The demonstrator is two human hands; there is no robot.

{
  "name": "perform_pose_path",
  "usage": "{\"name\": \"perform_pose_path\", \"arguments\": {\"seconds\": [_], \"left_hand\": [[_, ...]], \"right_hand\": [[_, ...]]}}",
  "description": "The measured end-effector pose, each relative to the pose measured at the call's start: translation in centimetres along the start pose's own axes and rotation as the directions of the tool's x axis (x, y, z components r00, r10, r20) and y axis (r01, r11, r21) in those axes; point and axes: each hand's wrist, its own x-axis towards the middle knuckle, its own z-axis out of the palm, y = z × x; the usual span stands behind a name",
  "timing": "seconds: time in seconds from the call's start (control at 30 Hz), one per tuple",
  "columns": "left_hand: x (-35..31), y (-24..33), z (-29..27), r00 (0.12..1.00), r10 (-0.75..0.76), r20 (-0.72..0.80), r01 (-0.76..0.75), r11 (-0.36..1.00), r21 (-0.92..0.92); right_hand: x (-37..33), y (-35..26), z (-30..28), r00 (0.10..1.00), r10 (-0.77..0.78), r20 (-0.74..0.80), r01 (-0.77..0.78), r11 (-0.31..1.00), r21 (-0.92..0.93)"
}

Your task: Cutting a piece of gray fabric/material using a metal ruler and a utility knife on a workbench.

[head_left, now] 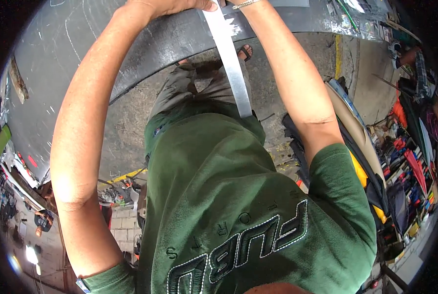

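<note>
At the top edge my left hand (pixel 172 4) reaches in from the left, its thumb pressed on the upper end of a long, flat, silver metal strip (pixel 232 68). The rest of that hand's fingers are cut off by the picture's edge. The strip hangs over the edge of a dark grey sheet-topped table (pixel 145 59), its lower end in front of my green shirt. My right forearm (pixel 292 63) stretches up beside the strip. At its wrist a metal bracelet (pixel 246 4) shows, and the right hand itself lies beyond the top edge.
Scratches and scuffs mark the tabletop. A green stick (pixel 347 15) lies at its far right. On the right stand a beige panel (pixel 353 115), a yellow item (pixel 358 169) and piles of mixed goods (pixel 410 171). Another person (pixel 43 220) is at the lower left.
</note>
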Motion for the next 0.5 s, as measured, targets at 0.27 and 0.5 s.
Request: {"name": "perform_pose_path", "arguments": {"seconds": [0.27,0.5], "left_hand": [[0.3,0.6,-0.1,1.0,0.017,-0.013,-0.017,1.0,-0.001],[0.6,-1.5,1.7,0.995,0.031,-0.091,-0.032,0.999,-0.006]], "right_hand": [[-0.4,0.1,-0.8,0.985,-0.17,0.033,0.172,0.982,-0.074],[-0.7,-3.2,1.8,0.969,0.234,-0.085,-0.236,0.972,-0.018]]}}
